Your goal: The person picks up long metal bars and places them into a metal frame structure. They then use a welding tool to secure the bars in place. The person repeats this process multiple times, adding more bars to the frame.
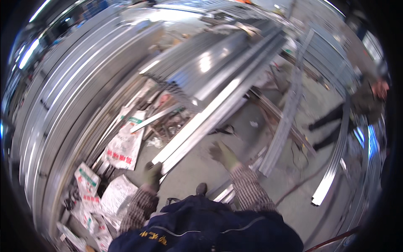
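Note:
My left hand (pixel 152 173), in an olive work glove, is closed around the near end of a long, shiny metal profile (pixel 194 125). The profile slants up to the right, its far part lying along a stack of grey metal profiles (pixel 205 63). My right hand (pixel 223 155), gloved alike, hangs over the floor to the right of the profile. Its fingers are spread, with nothing in them. Both forearms wear checked sleeves, and motion blur softens the fingers' outlines.
Long metal profiles (pixel 63 113) are piled along the left. White printed sacks (pixel 124 140) and scraps lie below them. More profiles (pixel 289 109) slant down on the right. A person (pixel 367 103) stands at far right beside another profile bundle (pixel 331 176). A cable (pixel 300 185) crosses the floor.

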Demonstrator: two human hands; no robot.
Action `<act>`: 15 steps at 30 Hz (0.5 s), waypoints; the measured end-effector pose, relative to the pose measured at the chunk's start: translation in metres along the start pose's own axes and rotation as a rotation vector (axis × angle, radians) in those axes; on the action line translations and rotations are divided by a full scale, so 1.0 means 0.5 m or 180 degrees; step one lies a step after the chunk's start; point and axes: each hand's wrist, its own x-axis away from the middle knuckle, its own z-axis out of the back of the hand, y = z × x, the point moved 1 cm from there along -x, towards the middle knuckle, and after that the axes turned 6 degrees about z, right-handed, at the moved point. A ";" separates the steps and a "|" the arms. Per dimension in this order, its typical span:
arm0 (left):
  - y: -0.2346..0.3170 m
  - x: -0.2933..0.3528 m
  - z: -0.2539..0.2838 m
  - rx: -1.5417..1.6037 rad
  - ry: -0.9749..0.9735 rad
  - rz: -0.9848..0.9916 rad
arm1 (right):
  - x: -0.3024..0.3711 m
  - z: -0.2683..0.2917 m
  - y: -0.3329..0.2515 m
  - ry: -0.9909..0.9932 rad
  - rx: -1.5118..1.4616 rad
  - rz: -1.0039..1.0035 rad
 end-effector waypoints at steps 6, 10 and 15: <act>-0.010 0.191 0.271 -0.0477 0.0136 0.0106 | -0.108 -0.124 -0.068 -0.0378 -0.1894 0.0351; -0.011 0.290 0.401 -0.0538 0.0519 0.0649 | -0.081 -0.193 0.034 0.0078 -0.2613 0.0635; 0.014 0.335 0.472 -0.1106 0.0833 0.1720 | -0.050 -0.187 0.107 -0.0143 -0.2695 0.0413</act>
